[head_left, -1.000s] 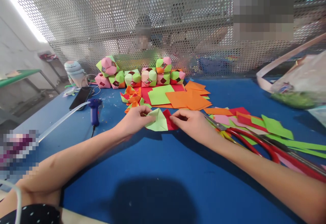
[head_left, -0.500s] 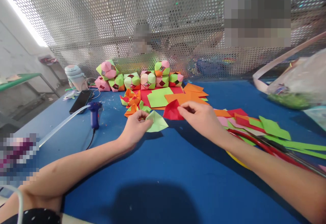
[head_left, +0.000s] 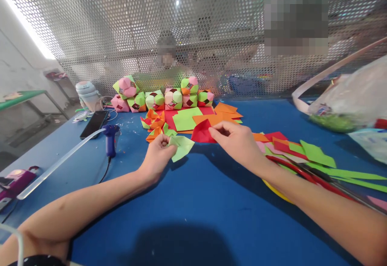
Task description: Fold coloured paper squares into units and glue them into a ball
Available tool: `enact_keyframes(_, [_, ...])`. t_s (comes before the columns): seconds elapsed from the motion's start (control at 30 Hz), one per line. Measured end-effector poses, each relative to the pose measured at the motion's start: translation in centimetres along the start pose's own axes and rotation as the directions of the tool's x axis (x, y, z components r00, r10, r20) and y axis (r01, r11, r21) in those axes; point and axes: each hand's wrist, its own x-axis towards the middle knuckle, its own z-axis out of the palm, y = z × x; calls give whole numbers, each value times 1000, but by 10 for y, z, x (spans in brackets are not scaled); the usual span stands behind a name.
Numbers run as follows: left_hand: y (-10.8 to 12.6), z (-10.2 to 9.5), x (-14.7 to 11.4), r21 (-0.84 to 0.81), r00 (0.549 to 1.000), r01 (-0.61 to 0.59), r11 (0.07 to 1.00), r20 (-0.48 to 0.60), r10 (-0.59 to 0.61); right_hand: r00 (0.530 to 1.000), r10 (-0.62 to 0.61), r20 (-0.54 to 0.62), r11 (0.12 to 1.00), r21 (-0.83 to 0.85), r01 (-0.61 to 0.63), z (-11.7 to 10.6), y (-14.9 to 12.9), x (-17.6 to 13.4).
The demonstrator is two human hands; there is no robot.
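Note:
Between the thumb and fingers of my left hand [head_left: 159, 153] is a pale green folded paper piece [head_left: 182, 147], its creased face tilted up. My right hand [head_left: 237, 143] pinches a red folded paper piece [head_left: 203, 132] by its right edge. The two pieces are held close to each other above the table, with a small gap between them. Just behind lie orange and red folded pieces [head_left: 153, 120] and a stack of green paper squares [head_left: 189, 120]. Several finished folded paper balls [head_left: 173, 99] in pink, green and orange stand in a row at the back.
At left are a glue gun [head_left: 111, 141] with a long glue stick, a phone [head_left: 94, 124], a cup [head_left: 87, 94] and a purple device [head_left: 16, 183]. Red-handled scissors [head_left: 311, 177] and paper scraps [head_left: 317, 153] lie right. A perforated metal screen [head_left: 121, 28] closes the back.
My left hand has turned the pale green piece, so its right corner now points further up. My right hand keeps its pinch on the red piece. The camera view has shifted slightly.

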Motion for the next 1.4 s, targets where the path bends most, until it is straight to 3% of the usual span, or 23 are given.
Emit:
enact_keyframes(0.13, [3,5,-7,-38,998,59,998,29,-58,996,-83,45,996,-38,84,6,1,-5])
enact_keyframes(0.27, [2,9,-11,-41,996,92,995,14,-91,990,-79,117,997,28,76,11,-12,-16])
enact_keyframes(0.43, [-4,10,-12,-31,995,103,994,3,-103,979,2,203,985,169,-37,13,-23,-24])
enact_keyframes(0.6, [-6,12,-13,8,997,76,997,-18,-76,938,101,330,941,274,-198,16,-24,-28])
enact_keyframes(0.83, [-3,14,-13,27,993,52,998,-110,-48,930,127,346,926,294,-236,18,-24,-31])
enact_keyframes(1.03, [-3,15,-12,-102,997,77,992,28,-74,931,111,347,923,313,-226,17,-27,-32])
enact_keyframes(1.23, [-12,13,-12,-52,992,73,996,105,-68,937,74,340,919,342,-196,18,-23,-32])
enact_keyframes(1.4, [-13,13,-13,-72,987,81,994,143,-70,973,-48,226,936,349,-35,18,-21,-32])
